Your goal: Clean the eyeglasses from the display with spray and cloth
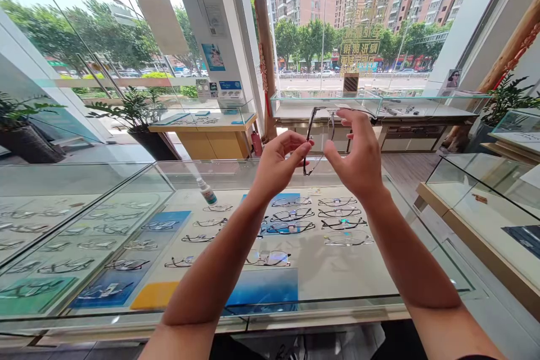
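Note:
A pair of eyeglasses [311, 122] with a thin dark frame is held up over the glass display counter, turned so that the lenses stand on edge. My left hand [279, 162] pinches it at the near side between thumb and fingers. Around the other side curves my right hand [359, 154], its thumb and fingers apart. Its index fingertip is close to the upper part of the frame; I cannot tell whether it touches. Below, in the glass display case [312, 287], several eyeglasses [292, 215] lie in rows.
A small spray bottle [206, 191] stands on the counter to the left. Another glass case [485, 211] is at the right. Further back are a wooden display cabinet [215, 140], a long glass showcase [396, 107], potted plants [139, 118] and large windows.

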Tool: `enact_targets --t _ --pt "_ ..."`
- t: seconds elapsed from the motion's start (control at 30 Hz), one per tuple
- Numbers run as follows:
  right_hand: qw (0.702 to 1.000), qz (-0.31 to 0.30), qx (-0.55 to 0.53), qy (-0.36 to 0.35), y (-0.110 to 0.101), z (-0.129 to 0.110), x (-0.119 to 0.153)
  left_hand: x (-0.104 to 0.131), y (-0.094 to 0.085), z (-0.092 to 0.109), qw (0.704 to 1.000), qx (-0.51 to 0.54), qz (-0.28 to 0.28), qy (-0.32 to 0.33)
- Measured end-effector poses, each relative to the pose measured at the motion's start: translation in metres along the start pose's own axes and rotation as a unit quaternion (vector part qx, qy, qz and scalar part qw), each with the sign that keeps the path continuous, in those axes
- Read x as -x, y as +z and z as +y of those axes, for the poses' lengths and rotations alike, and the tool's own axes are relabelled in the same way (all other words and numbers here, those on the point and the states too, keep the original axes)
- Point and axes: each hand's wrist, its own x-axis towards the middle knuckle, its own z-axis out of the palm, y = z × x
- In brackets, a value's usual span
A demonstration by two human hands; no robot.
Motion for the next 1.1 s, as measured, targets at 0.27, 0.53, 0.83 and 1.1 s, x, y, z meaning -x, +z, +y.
enact_targets --t 0.27,0.53,0.83,1.1 --pt "0.999 -0.016 0.031 -0.016 -0.001 0.006 -0.002 -0.003 -0.009 0.002 0.999 0.026 0.047 0.008" --pt "0.994 -0.083 0.046 0.057 -0.004 0.005 -0.002 -0.008 -0.02 0.0 0.993 0.02 0.103 0.049" --pt "0.985 -0.141 0.064 0.076 -0.008 0.005 -0.001 -0.009 -0.022 -0.001 0.992 0.017 0.112 0.051" --pt "0.969 -0.18 -0.141 0.096 -0.004 -0.016 -0.001 0.001 0.002 0.002 0.999 0.02 0.031 0.011"
